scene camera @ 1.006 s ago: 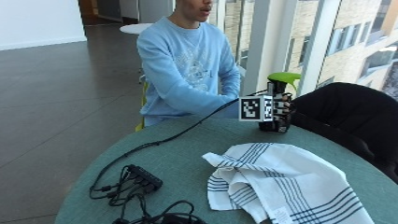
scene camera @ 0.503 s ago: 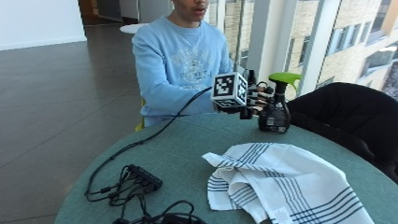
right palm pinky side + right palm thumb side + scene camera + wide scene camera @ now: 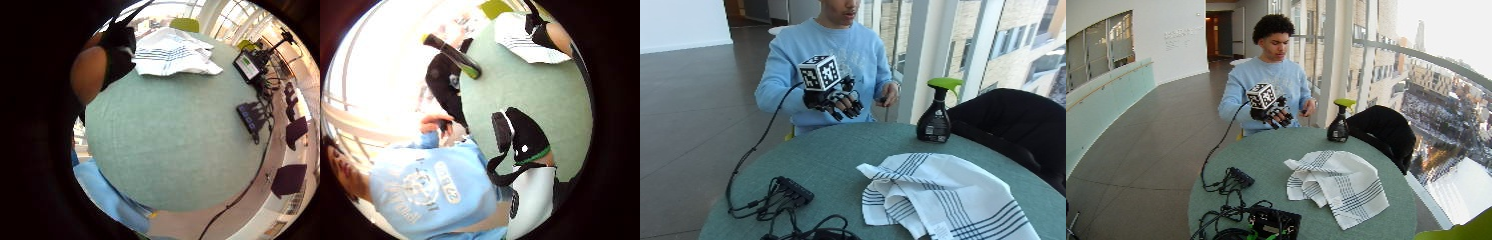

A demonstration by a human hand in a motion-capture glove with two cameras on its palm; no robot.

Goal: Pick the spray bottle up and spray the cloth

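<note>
Gloved right hand (image 3: 836, 100), fingers loosely curled on nothing, centre-left; rigid spray bottle (image 3: 936, 114), right of centre, best gripped at neck.

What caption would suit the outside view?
Gloved right hand raised above the table edge, spray bottle standing untouched beyond the striped cloth.

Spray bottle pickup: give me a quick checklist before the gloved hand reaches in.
1. Black spray bottle with green trigger upright on the round green table: ok.
2. Trigger free, nothing touching the bottle: ok.
3. Gloved right hand holds nothing, fingers loosely curled: ok.
4. Hand at the bottle: not ok, it hangs above the table edge, well apart.
5. White blue-striped cloth lies crumpled in front of the bottle: ok.
6. Bottle's fill level: cannot tell.
</note>
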